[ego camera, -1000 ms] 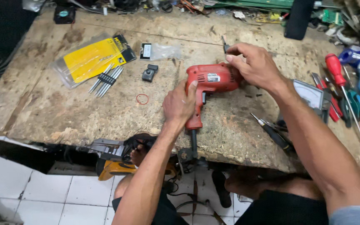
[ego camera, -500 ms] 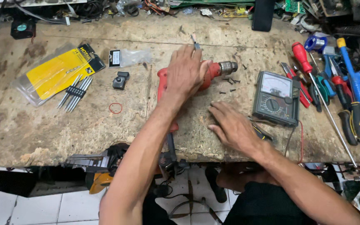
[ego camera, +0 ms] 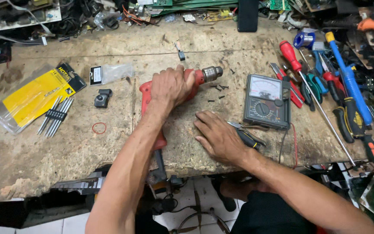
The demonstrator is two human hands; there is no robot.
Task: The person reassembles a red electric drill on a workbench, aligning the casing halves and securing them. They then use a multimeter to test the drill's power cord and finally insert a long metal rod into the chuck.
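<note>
Head view: left hand (ego camera: 169, 86) clamped over red electric drill (ego camera: 150, 93) lying flat on surface (ego camera: 66, 151).
Drill judged heavy, rigid, hard plastic shell; best gripped round the body behind its metal chuck (ego camera: 211, 73). My right hand (ego camera: 219, 136) rests flat, fingers spread, holding nothing, just right of the drill. Beyond it: yellow-handled pliers (ego camera: 247, 138), analog multimeter (ego camera: 267, 100); loose dark screws (ego camera: 217, 89) near chuck could roll underfoot.

Red glossy plastic drill (ego camera: 152, 93) with dull metal chuck (ego camera: 211, 73), rough stained wooden workbench (ego camera: 66, 147)
</note>
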